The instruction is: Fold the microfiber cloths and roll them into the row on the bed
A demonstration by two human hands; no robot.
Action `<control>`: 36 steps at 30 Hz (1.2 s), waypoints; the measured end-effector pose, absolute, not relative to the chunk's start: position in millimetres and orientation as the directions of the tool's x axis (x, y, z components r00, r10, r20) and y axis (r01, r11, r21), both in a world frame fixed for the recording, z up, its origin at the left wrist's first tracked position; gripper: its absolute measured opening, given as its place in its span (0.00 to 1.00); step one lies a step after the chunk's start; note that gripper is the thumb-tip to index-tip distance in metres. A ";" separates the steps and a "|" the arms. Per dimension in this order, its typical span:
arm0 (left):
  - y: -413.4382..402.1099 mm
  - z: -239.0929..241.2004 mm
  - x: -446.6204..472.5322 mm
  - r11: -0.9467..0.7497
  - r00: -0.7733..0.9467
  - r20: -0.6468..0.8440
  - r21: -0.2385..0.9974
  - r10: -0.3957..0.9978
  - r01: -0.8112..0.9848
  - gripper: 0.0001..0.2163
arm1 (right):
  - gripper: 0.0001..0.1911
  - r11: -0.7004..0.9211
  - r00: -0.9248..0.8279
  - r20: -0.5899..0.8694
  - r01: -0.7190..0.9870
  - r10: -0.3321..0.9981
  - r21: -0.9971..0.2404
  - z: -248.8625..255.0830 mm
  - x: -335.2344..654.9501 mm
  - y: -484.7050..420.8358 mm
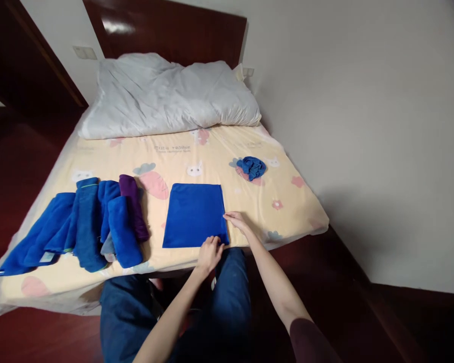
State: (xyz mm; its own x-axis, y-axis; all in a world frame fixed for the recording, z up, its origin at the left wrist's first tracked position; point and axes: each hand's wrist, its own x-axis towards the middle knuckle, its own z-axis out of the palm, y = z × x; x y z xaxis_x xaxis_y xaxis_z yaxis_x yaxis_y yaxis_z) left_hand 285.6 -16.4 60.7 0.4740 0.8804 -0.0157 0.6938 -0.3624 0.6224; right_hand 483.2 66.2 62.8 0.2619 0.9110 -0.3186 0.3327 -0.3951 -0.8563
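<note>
A bright blue towel (196, 214) lies flat on the bed in front of me, folded to a near-square with a hem along its right side. My left hand (210, 254) is at its near right corner, fingers curled down onto the fabric. At the right edge, a little farther up, my right hand (236, 220) pinches the border between thumb and fingers. Left of the towel lie several rolled towels side by side, among them a teal one (89, 222), a bright blue one (124, 232) and a purple one (133, 204).
A crumpled blue cloth (252, 168) rests beyond my right hand. A pale quilt (174, 101) is heaped by the dark wooden headboard (166, 25). The patterned bed sheet (287, 201) ends close to my legs, and a wall (382, 151) stands to the right.
</note>
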 end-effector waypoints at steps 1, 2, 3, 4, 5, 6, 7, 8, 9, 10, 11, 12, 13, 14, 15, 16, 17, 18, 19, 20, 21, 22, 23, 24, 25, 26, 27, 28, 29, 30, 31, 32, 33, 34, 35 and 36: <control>-12.6 60.0 302.1 -0.353 0.477 -0.051 0.604 0.878 0.714 0.08 | 0.11 -0.377 0.273 -0.291 0.359 0.917 -0.854 58.5 484.5 82.7; -8.6 58.4 316.3 -0.342 0.476 -0.088 0.584 0.875 0.736 0.09 | 0.11 -0.371 0.284 -0.275 0.381 0.919 -0.847 52.6 486.2 100.3; -4.8 55.8 328.0 -0.330 0.473 -0.125 0.563 0.872 0.758 0.09 | 0.12 -0.376 0.295 -0.271 0.399 0.916 -0.836 45.6 488.2 118.4; -1.4 52.3 337.2 -0.321 0.470 -0.156 0.545 0.869 0.775 0.09 | 0.12 -0.385 0.307 -0.271 0.414 0.912 -0.825 37.7 490.5 136.7; 1.0 48.3 343.9 -0.314 0.467 -0.180 0.531 0.866 0.787 0.10 | 0.13 -0.392 0.319 -0.270 0.427 0.908 -0.815 29.8 492.9 154.3; 2.5 43.9 348.3 -0.310 0.465 -0.194 0.523 0.864 0.794 0.10 | 0.14 -0.399 0.338 -0.262 0.448 0.904 -0.800 22.3 495.2 170.9; 2.9 39.6 350.8 -0.307 0.464 -0.200 0.521 0.863 0.796 0.10 | 0.15 -0.404 0.358 -0.245 0.485 0.901 -0.775 15.9 497.4 185.9; 2.3 35.8 351.7 -0.306 0.463 -0.199 0.523 0.864 0.795 0.10 | 0.16 -0.404 0.378 -0.216 0.540 0.900 -0.738 10.8 499.3 199.0; 1.1 32.8 351.5 -0.307 0.464 -0.194 0.528 0.864 0.792 0.11 | 0.15 -0.402 0.394 -0.180 0.608 0.901 -0.685 7.4 501.0 209.9; -0.5 30.9 350.6 -0.310 0.467 -0.188 0.534 0.864 0.787 0.11 | 0.15 -0.399 0.403 -0.142 0.677 0.904 -0.618 5.4 502.3 218.6; -2.1 29.9 349.4 -0.315 0.473 -0.183 0.539 0.862 0.781 0.11 | 0.15 -0.393 0.404 -0.107 0.740 0.908 -0.545 4.9 503.4 225.1; -3.4 30.0 348.2 -0.324 0.483 -0.177 0.543 0.857 0.774 0.12 | 0.15 -0.390 0.402 -0.082 0.787 0.912 -0.478 5.4 504.2 229.6; -4.3 30.8 347.4 -0.337 0.497 -0.175 0.545 0.850 0.768 0.12 | 0.16 -0.391 0.401 -0.070 0.815 0.913 -0.427 6.7 504.6 232.3; -4.5 32.0 346.9 -0.352 0.515 -0.175 0.545 0.839 0.761 0.12 | 0.16 -0.396 0.404 -0.064 0.834 0.913 -0.385 8.5 504.7 233.5; -4.2 33.4 346.9 -0.371 0.535 -0.177 0.542 0.826 0.754 0.11 | 0.17 -0.404 0.409 -0.063 0.845 0.910 -0.351 10.7 504.3 233.7; -3.4 34.6 347.3 -0.395 0.558 -0.179 0.536 0.810 0.746 0.11 | 0.18 -0.414 0.417 -0.064 0.851 0.907 -0.323 12.9 503.5 233.0; -2.4 35.5 348.0 -0.424 0.584 -0.178 0.528 0.792 0.736 0.11 | 0.18 -0.427 0.428 -0.068 0.853 0.901 -0.301 15.3 502.2 231.8; -1.2 35.8 348.7 -0.457 0.614 -0.177 0.518 0.769 0.723 0.11 | 0.19 -0.442 0.440 -0.076 0.851 0.895 -0.283 17.7 500.5 230.3; -0.3 35.6 349.5 -0.492 0.644 -0.175 0.507 0.745 0.707 0.12 | 0.20 -0.454 0.449 -0.083 0.850 0.890 -0.269 20.2 498.6 228.8; 0.3 35.0 350.0 -0.525 0.672 -0.172 0.496 0.721 0.691 0.14 | 0.20 -0.463 0.456 -0.089 0.848 0.885 -0.257 22.9 496.3 227.2; 0.5 34.0 350.2 -0.552 0.692 -0.169 0.486 0.701 0.678 0.15 | 0.20 -0.470 0.461 -0.096 0.848 0.882 -0.246 25.8 493.9 225.8; 0.2 33.1 349.8 -0.569 0.706 -0.165 0.480 0.688 0.667 0.17 | 0.20 -0.474 0.463 -0.104 0.848 0.880 -0.238 28.8 491.4 224.3; -0.2 32.3 348.7 -0.579 0.715 -0.159 0.483 0.680 0.657 0.18 | 0.20 -0.475 0.463 -0.107 0.848 0.880 -0.234 31.9 488.7 222.8; -0.3 32.0 346.6 -0.580 0.722 -0.149 0.497 0.676 0.646 0.18 | 0.20 -0.471 0.462 -0.096 0.850 0.882 -0.235 34.9 485.7 221.1; 0.3 32.3 343.5 -0.573 0.727 -0.139 0.524 0.672 0.630 0.17 | 0.20 -0.458 0.457 -0.065 0.856 0.887 -0.240 37.6 482.5 219.1; 2.5 33.3 339.1 -0.556 0.729 -0.129 0.562 0.672 0.612 0.16 | 0.20 -0.429 0.439 -0.015 0.869 0.898 -0.247 39.7 478.9 216.6; 6.9 34.8 333.4 -0.529 0.721 -0.117 0.602 0.682 0.598 0.15 | 0.21 -0.376 0.400 0.048 0.891 0.915 -0.253 41.0 475.1 213.5; 14.3 36.5 326.2 -0.498 0.704 -0.100 0.637 0.703 0.588 0.15 | 0.22 -0.300 0.335 0.110 0.920 0.936 -0.254 41.2 471.0 209.7; 25.2 38.2 317.5 -0.470 0.672 -0.075 0.659 0.736 0.587 0.16 | 0.24 -0.204 0.247 0.156 0.947 0.956 -0.248 40.1 466.9 205.4; 39.9 39.3 307.3 -0.447 0.627 -0.041 0.664 0.778 0.599 0.17 | 0.26 -0.100 0.144 0.174 0.966 0.974 -0.239 37.6 462.8 200.6; 58.3 39.5 295.7 -0.438 0.575 0.004 0.651 0.818 0.619 0.17 | 0.27 -0.005 0.044 0.162 0.972 0.986 -0.235 34.0 459.0 195.7; 79.9 38.4 282.8 -0.436 0.517 0.055 0.618 0.854 0.655 0.18 | 0.28 0.067 -0.036 0.133 0.969 0.991 -0.236 29.5 455.8 190.8; 103.8 36.0 268.9 -0.430 0.461 0.101 0.574 0.882 0.697 0.19 | 0.29 0.109 -0.087 0.098 0.964 0.991 -0.244 24.3 453.3 186.3; 128.8 32.2 254.4 -0.410 0.407 0.131 0.531 0.904 0.741 0.21 | 0.30 0.122 -0.108 0.067 0.959 0.992 -0.254 19.0 451.8 182.6; 153.7 27.4 239.8 -0.387 0.369 0.139 0.494 0.919 0.778 0.23 | 0.31 0.115 -0.107 0.046 0.957 0.993 -0.265 13.8 451.4 180.0; 177.1 21.9 225.6 -0.371 0.351 0.131 0.464 0.927 0.805 0.26 | 0.31 0.103 -0.097 0.034 0.956 0.995 -0.276 9.2 452.1 178.8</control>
